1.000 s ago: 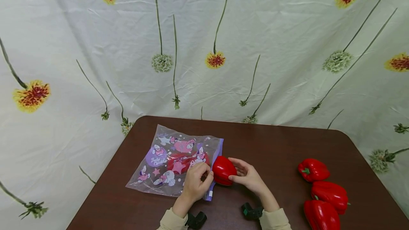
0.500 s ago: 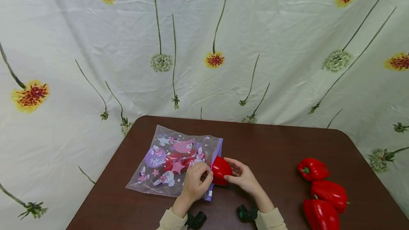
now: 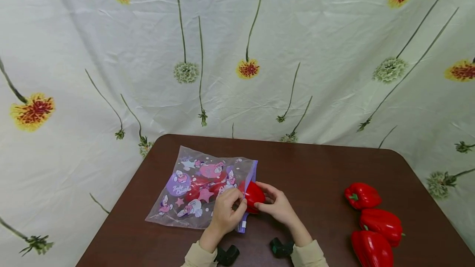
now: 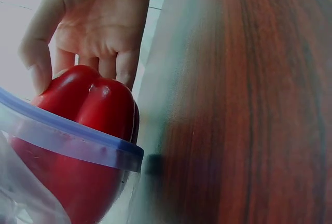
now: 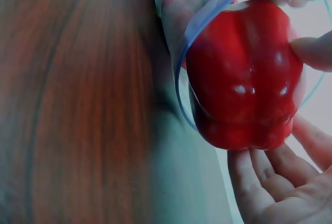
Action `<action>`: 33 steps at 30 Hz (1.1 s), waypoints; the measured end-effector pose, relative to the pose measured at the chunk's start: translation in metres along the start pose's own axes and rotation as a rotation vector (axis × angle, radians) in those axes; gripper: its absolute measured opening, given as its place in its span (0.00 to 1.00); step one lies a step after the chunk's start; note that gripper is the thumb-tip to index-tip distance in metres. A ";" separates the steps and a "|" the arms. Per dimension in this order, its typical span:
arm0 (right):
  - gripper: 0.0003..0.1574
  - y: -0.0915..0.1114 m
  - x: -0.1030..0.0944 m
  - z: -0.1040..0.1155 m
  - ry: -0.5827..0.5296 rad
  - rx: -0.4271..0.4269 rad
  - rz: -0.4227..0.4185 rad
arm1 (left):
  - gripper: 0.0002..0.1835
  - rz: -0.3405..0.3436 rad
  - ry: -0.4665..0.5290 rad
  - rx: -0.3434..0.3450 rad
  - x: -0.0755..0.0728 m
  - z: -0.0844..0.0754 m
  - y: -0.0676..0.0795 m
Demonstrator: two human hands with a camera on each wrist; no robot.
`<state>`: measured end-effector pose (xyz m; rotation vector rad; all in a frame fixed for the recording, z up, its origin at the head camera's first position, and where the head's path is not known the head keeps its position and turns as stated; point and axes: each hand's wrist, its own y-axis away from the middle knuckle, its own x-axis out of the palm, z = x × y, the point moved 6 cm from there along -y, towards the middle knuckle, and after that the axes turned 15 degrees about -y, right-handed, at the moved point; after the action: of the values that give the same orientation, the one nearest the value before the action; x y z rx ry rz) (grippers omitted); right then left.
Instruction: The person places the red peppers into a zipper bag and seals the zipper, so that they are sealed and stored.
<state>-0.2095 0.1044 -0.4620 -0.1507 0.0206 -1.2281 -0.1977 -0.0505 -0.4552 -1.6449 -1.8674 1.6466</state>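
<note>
A clear zip bag [image 3: 174, 211] with purple and pink cartoon prints lies flat, its purple-edged mouth facing right. Red shapes show through its plastic. My left hand [image 3: 227, 213] pinches the near side of the bag's mouth. In my right hand [image 3: 277, 204] is a red bell pepper [image 3: 255, 196], held by thumb and fingers, part of it inside the mouth. The left wrist view shows the purple rim [image 4: 78, 140] crossing over the pepper [image 4: 106, 105]. From the right wrist, the pepper's lobed end [image 5: 244, 125] sticks out of the opening, with more red behind the plastic.
Three more red bell peppers lie on the right of the brown table [image 3: 308, 172]: a far one [image 3: 362, 195], a middle one [image 3: 381, 225] and a near one [image 3: 372, 249]. A flower-printed white cloth [image 3: 222, 32] hangs behind the table.
My right hand has moved left, pushing the pepper further into the bag's mouth. My left hand has kept its pinch on the edge, nearly still.
</note>
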 end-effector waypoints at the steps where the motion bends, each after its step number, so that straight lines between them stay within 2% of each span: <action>1: 0.35 0.000 0.000 0.000 -0.001 -0.002 0.000 | 0.06 0.004 0.003 -0.003 0.000 0.000 0.000; 22: 0.36 -0.004 0.014 -0.010 -0.003 -0.030 -0.053 | 0.06 -0.023 0.003 0.026 0.000 -0.001 0.000; 29: 0.36 -0.003 0.019 -0.010 0.038 -0.053 -0.030 | 0.07 -0.036 -0.008 0.043 -0.001 -0.002 -0.001; 33: 0.35 -0.003 0.022 -0.008 0.076 -0.070 0.022 | 0.07 -0.046 -0.015 0.052 -0.003 -0.002 -0.002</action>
<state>-0.2055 0.0819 -0.4684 -0.1642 0.1307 -1.2117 -0.1964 -0.0506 -0.4513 -1.5619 -1.8393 1.6786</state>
